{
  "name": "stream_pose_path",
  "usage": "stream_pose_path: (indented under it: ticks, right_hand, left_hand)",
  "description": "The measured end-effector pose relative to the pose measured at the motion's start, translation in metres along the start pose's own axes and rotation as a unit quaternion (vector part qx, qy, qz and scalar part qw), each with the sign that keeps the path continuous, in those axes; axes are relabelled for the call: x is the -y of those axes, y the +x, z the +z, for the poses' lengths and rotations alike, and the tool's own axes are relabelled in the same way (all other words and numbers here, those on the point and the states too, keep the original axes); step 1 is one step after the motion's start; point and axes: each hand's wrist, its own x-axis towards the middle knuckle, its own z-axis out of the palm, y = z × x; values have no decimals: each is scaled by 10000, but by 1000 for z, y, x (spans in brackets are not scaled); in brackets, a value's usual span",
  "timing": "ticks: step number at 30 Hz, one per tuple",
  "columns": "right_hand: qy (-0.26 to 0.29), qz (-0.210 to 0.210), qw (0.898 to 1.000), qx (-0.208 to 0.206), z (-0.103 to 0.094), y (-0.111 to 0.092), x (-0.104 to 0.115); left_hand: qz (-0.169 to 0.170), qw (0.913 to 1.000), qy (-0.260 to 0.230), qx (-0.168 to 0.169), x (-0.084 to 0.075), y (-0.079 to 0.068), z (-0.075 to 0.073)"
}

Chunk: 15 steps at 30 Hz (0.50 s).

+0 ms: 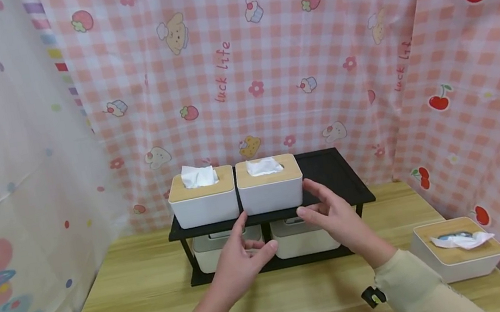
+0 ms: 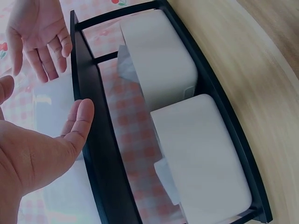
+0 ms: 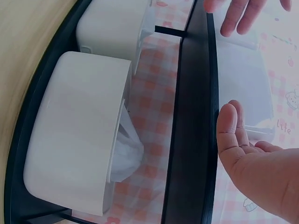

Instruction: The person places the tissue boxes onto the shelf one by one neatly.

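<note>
Two white tissue boxes with wooden lids stand side by side on top of a black two-tier rack (image 1: 332, 175): a left box (image 1: 206, 207) and a right box (image 1: 272, 193), tissue poking from each. My left hand (image 1: 240, 260) is at the right box's front left corner, fingers extended. On its other side my right hand (image 1: 337, 216) has its fingers loosely spread by the front right corner. Neither hand grips the box; whether fingertips touch it is hard to tell. Underneath, a lower left box (image 2: 210, 158) and a lower right box (image 3: 77, 130) sit on the bottom tier.
Another tissue box (image 1: 460, 253) with a wooden lid stands on the wooden table (image 1: 155, 304) at the right. A small black object (image 1: 373, 296) is beside the right sleeve. Patterned cloth (image 1: 238, 58) hangs behind the rack and along both sides.
</note>
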Motion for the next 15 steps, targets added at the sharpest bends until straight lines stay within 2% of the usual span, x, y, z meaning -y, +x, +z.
stream_pose_path:
  ticks: [9, 15]
  right_hand:
    - [27, 25, 9999, 126, -3, 4, 1]
    - [-195, -253, 9994, 93, -7, -14, -5]
  left_hand:
    - [80, 10000, -39, 45, 7, -2, 1]
    - [114, 9997, -138, 169, 10, -6, 6]
